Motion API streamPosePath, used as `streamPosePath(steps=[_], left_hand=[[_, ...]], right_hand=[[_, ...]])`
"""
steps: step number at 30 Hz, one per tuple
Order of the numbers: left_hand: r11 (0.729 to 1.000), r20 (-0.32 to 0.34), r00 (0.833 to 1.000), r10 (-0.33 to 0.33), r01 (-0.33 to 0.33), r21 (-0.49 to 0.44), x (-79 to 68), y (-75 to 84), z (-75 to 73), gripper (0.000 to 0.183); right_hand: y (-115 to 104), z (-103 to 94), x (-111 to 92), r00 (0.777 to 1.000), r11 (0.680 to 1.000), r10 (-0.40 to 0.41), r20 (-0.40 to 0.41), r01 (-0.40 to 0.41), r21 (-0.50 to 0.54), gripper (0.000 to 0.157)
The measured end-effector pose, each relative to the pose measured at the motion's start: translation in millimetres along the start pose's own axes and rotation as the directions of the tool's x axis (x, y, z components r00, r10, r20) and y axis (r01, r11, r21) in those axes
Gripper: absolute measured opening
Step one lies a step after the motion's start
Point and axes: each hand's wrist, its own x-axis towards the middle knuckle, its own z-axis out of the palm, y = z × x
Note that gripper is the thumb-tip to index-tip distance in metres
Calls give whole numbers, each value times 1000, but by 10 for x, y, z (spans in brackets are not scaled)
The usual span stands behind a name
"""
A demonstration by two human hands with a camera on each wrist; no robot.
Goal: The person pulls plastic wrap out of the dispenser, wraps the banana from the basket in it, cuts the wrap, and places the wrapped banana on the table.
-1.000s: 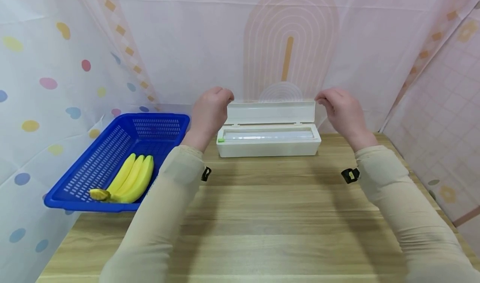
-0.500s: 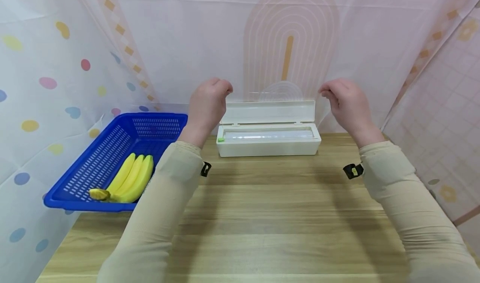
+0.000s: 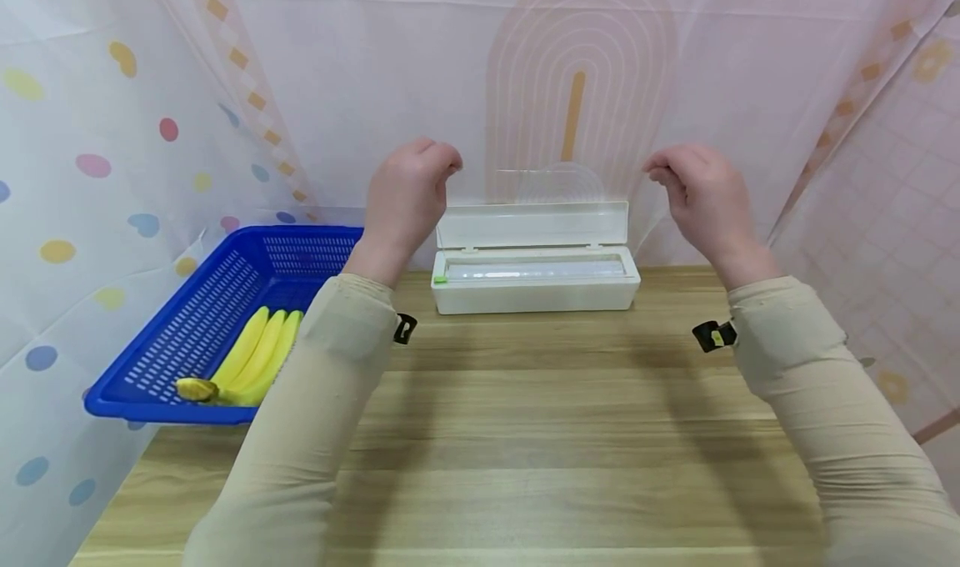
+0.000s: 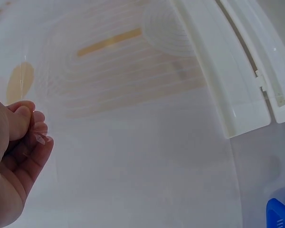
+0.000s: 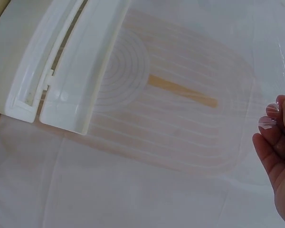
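Observation:
A white cling film dispenser (image 3: 535,298) stands at the back of the table, its lid (image 3: 534,225) raised against the wall. Inside lies a clear film roll (image 3: 536,270), and a green slider (image 3: 440,279) sits at the left front corner. My left hand (image 3: 407,200) pinches one corner of the clear cling film (image 4: 40,138) between thumb and curled fingers. On the other side my right hand (image 3: 711,204) pinches the opposite corner. The nearly invisible sheet spans between both hands, above and in front of the raised lid, and runs down towards the box.
At the left, a blue plastic basket (image 3: 180,415) holds a bunch of yellow bananas (image 3: 258,354). Patterned cloth (image 3: 360,67) hangs behind and along both sides of the wooden table (image 3: 540,434).
Both hands have risen from beside the lid and drifted slightly apart, drawing the cling film up. The dispenser, basket and bananas stay in place.

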Motion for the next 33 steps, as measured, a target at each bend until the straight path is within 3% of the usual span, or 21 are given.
streamPosePath(steps=[20,33], left_hand=[[996,-59,995,80,-82,-26,99,100,-203,7],[980,-87,980,179,-186,-75,111,103,-364,6]], right_hand=[[-43,-217,110,995,996,-81,-65,78,-47,6],[-142,-303,150,987,997,-81,-137,83,7,3]])
